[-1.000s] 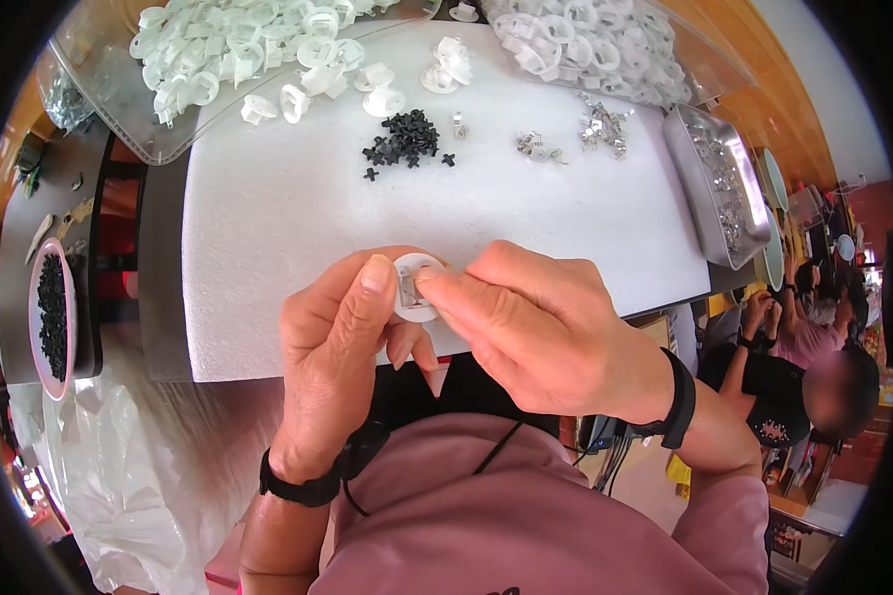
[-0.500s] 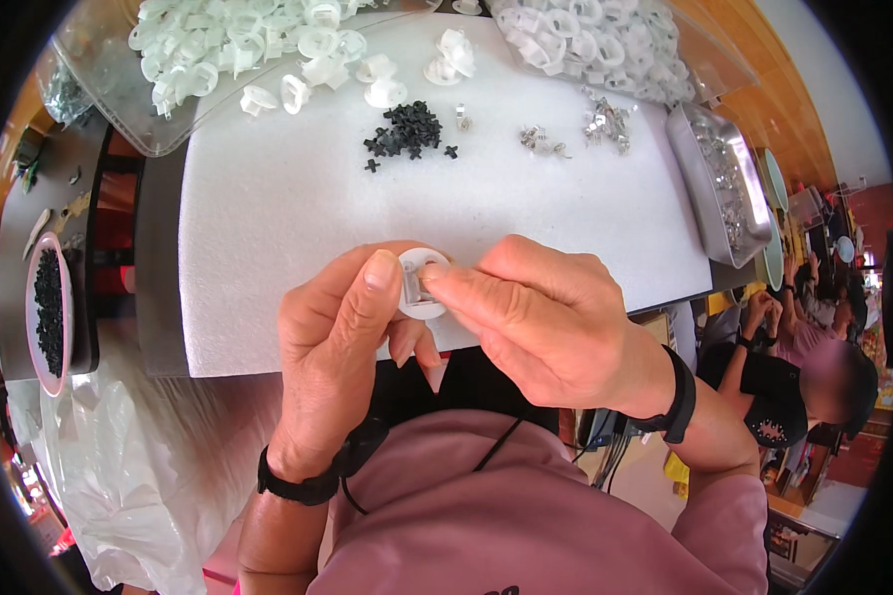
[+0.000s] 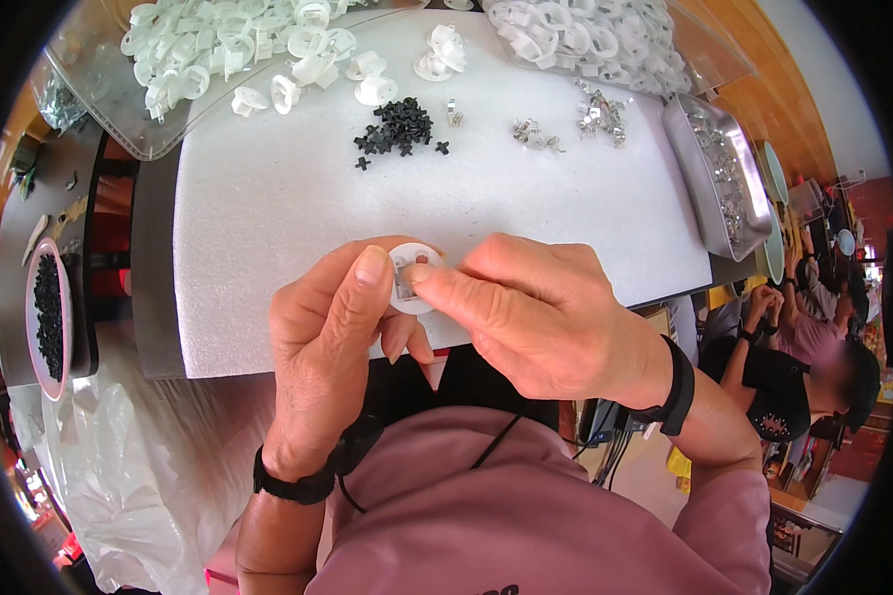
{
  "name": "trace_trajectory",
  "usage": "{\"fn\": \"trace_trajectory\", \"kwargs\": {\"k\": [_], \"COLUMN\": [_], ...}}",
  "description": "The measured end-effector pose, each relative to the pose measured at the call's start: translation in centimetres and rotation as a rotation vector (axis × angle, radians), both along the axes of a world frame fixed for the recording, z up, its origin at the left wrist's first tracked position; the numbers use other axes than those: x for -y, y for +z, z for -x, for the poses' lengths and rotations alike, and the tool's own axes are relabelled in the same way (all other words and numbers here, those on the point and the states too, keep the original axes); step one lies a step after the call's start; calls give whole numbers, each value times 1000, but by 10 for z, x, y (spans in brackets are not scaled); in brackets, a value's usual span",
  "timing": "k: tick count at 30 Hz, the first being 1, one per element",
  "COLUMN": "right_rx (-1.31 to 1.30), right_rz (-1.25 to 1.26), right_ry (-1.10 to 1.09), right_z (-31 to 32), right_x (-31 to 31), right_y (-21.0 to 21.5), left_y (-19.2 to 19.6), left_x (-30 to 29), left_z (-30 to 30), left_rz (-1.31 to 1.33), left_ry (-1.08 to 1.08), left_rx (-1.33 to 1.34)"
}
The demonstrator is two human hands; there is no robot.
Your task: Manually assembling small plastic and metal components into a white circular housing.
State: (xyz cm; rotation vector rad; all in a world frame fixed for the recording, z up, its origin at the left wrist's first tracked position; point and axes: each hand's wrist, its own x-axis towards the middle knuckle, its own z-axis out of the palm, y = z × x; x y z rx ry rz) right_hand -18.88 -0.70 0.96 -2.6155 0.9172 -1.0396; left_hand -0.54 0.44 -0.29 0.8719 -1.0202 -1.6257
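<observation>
My left hand [image 3: 322, 332] pinches a white round plastic part [image 3: 413, 305] by its left rim, thumb on top, above the near edge of the foam sheet. A small grey metallic shape shows in the recess of its face. My right hand [image 3: 561, 322] is closed, its leading fingertip pressed onto that face near the middle. Whatever lies under this fingertip is hidden. Beyond the hands, a heap of black cross-shaped pieces [image 3: 399, 125] lies on the white foam sheet [image 3: 268, 238]. Small metal clips [image 3: 602, 116] are piled to the right of it.
Clear plastic trays of white plastic parts [image 3: 238, 45] and white rings [image 3: 595, 40] stand at the back. A metal tray [image 3: 709, 178] sits on the right. At left is a pink bowl [image 3: 64, 337] of black pieces. Another person [image 3: 764, 382] works at far right.
Both hands and the round part sit slightly farther left in the picture, as does the scene around them. The right fingertip stays on the part, now showing a little more of its recess.
</observation>
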Motion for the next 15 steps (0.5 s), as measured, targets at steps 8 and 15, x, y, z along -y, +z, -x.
{"fn": "trace_trajectory", "kwargs": {"k": [8, 15], "right_rx": [281, 242], "right_rz": [-251, -433], "right_ry": [5, -115], "right_z": [0, -13], "right_x": [-4, -4], "right_y": [10, 15], "left_y": [1, 3], "left_x": [-2, -6], "left_z": [2, 9], "left_rz": [-35, 44], "left_ry": [19, 102], "left_rx": [33, 227]}}
